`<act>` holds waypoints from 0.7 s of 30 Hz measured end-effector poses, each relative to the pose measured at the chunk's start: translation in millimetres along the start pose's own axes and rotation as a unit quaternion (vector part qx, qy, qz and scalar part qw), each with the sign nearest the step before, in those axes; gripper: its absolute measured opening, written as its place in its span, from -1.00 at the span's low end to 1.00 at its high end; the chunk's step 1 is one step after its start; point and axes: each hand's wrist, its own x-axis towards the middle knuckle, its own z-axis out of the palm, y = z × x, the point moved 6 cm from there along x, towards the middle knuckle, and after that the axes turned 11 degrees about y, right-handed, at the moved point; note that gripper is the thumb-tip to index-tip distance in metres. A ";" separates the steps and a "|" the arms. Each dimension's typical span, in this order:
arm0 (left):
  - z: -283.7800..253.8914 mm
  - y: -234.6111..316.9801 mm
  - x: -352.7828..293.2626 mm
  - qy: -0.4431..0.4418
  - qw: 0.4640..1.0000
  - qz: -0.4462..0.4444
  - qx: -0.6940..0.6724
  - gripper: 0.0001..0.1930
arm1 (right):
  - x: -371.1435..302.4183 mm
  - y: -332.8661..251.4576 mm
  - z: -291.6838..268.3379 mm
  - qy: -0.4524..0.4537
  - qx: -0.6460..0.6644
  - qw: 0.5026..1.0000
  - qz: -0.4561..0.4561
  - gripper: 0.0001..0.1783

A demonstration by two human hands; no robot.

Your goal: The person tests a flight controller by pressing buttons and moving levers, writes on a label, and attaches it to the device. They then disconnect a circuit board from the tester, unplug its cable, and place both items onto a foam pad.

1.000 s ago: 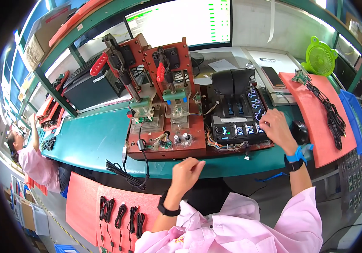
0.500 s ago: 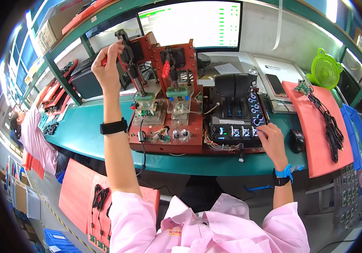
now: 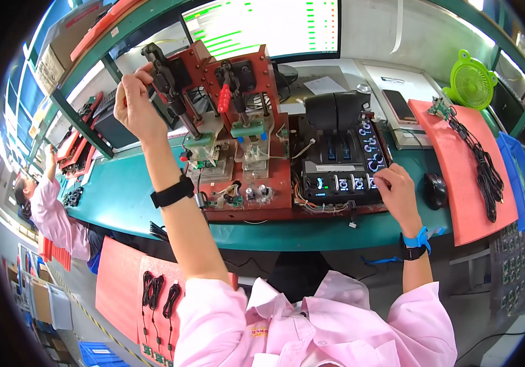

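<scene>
My left hand (image 3: 139, 110) is raised beside the left black toggle clamp (image 3: 163, 79) on a red test fixture (image 3: 250, 214). Its fingers curl at the clamp's handle, whose grip they hide. Beneath that clamp, a green circuit board (image 3: 204, 164) sits in a clear holder. The second clamp's red grip (image 3: 224, 98) hangs free. At the lower right of a black throttle control panel (image 3: 330, 168) with lit knobs, my right hand (image 3: 399, 191) pinches the rightmost knob of the front row, partly covering it. A blue wrist strap (image 3: 418, 238) is on that arm.
A monitor (image 3: 262, 27) stands behind the fixture. To the right are a mouse (image 3: 435, 191), pink foam (image 3: 470, 165) with a black cable bundle, a blue tray (image 3: 519, 183) and a green fan (image 3: 470, 82). More foam (image 3: 119, 275) with cables lies lower left. A co-worker (image 3: 51, 208) sits far left.
The whole view has shifted slightly. My left hand has come down a little beside the clamp, and its red grip no longer shows. More green bars appear on the monitor. My right hand stays at the knob.
</scene>
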 end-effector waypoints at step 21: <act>-21.5 57.8 -314.3 -0.363 0.837 -0.305 0.272 -0.83 | 5.2 0.4 0.3 -0.057 0.025 0.998 -0.029 -0.95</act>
